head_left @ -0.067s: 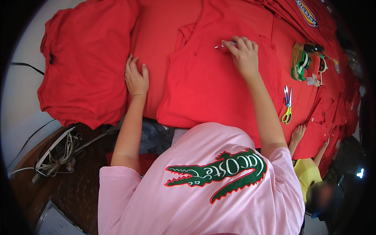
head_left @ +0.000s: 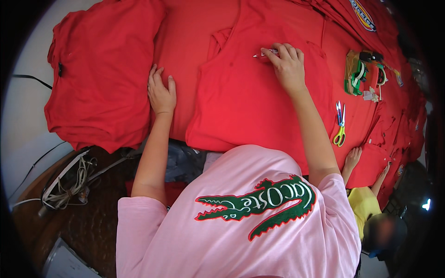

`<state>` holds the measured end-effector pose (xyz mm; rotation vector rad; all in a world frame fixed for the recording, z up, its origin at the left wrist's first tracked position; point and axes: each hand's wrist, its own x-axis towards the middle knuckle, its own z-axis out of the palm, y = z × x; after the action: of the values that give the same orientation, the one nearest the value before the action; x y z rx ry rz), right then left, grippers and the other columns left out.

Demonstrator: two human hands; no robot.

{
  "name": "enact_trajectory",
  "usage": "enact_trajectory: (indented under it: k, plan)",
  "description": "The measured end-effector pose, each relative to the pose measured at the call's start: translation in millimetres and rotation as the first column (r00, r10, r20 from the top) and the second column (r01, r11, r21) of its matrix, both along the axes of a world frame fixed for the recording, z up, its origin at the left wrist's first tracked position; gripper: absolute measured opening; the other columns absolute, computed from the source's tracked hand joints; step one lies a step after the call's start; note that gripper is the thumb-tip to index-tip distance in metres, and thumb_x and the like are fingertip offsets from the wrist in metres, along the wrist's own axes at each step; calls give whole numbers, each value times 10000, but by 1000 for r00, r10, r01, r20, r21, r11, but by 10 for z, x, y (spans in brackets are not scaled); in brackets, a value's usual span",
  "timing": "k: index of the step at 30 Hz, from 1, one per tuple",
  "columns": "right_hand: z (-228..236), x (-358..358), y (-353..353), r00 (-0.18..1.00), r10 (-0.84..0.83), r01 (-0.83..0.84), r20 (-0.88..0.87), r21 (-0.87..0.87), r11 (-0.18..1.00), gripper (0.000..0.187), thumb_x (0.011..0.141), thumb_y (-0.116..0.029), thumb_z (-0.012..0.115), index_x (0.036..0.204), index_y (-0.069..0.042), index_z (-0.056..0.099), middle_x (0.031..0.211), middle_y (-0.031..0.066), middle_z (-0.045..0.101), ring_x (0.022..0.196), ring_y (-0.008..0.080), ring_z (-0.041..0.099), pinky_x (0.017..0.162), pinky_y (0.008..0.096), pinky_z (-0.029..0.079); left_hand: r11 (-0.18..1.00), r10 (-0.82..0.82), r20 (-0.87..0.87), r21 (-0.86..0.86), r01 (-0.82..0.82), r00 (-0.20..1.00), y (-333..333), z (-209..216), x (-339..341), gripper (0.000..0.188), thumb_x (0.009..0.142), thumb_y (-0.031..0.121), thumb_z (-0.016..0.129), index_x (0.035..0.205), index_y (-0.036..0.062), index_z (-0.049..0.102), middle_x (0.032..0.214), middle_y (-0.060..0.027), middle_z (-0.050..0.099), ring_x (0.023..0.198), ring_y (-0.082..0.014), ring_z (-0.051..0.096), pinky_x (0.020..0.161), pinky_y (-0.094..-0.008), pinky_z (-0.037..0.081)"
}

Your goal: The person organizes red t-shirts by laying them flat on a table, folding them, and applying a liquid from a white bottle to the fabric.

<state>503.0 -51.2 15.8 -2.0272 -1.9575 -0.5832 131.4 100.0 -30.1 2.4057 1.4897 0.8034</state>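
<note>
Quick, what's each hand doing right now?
Left hand: open, flat on the red cloth, holding nothing.
Right hand: closed on a marker, tip on the red shirt.

Red garment: matt woven cloth, smooth, under the right hand's fingers. Marker: glossy plastic, between those fingers. Scissors: bright metal blades, glossy plastic handles.

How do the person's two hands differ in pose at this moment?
The left hand lies flat and empty, palm down on the red cloth; the right hand is curled around a marker. The left hand sits nearer the folded red pile, the right on the sleeveless red garment. Both rest on red fabric.
</note>
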Motion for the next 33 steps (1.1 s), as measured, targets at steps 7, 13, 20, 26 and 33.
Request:
enact_trajectory:
  k: [7, 13, 20, 26, 33]
  plan:
    - [319, 222, -144, 972, -204, 215, -117, 92, 972, 471, 818, -39, 696, 1221, -280, 736, 1151, -26, 657, 1124, 231, 591, 985, 451, 421, 999, 26, -25, 26, -25, 999, -4, -60, -47, 382, 962, 251, 627, 1293, 63, 598, 1499, -150, 533, 1352, -371, 524, 1098, -486, 442]
    - [158, 238, -237, 987, -128, 131, -97, 33, 991, 459, 825, -41, 686, 1222, -265, 736, 1157, -28, 657, 1118, 234, 593, 979, 434, 427, 999, 9, -21, 40, -9, 1000, 10, -64, -30, 379, 965, 250, 622, 1294, 63, 598, 1496, -151, 535, 1349, -372, 526, 1101, -484, 439]
    - [175, 301, -299, 976, -200, 208, -91, 98, 973, 467, 822, -29, 688, 1204, -291, 747, 1141, -31, 667, 1098, 222, 604, 975, 423, 429, 1000, 22, -25, 23, -21, 999, -27, -44, -28, 387, 965, 250, 619, 1302, 62, 593, 1502, -151, 529, 1351, -369, 525, 1098, -489, 439]
    - [208, 450, -472, 976, -213, 215, -37, 72, 974, 487, 816, -18, 679, 1210, -294, 748, 1155, -35, 666, 1108, 216, 599, 979, 424, 425, 1000, 15, -22, -11, -15, 1000, -19, -22, 0, 374, 983, 236, 609, 1303, 43, 586, 1495, -166, 528, 1372, -377, 500, 1137, -485, 399]
    - [105, 304, -626, 966, -252, 255, -48, 47, 966, 469, 819, -32, 677, 1222, -263, 743, 1187, -30, 660, 1134, 211, 594, 993, 429, 421, 1000, 11, -12, 7, -11, 1000, -18, -30, -22, 368, 983, 232, 611, 1300, 46, 590, 1489, -168, 535, 1366, -381, 505, 1133, -486, 401]
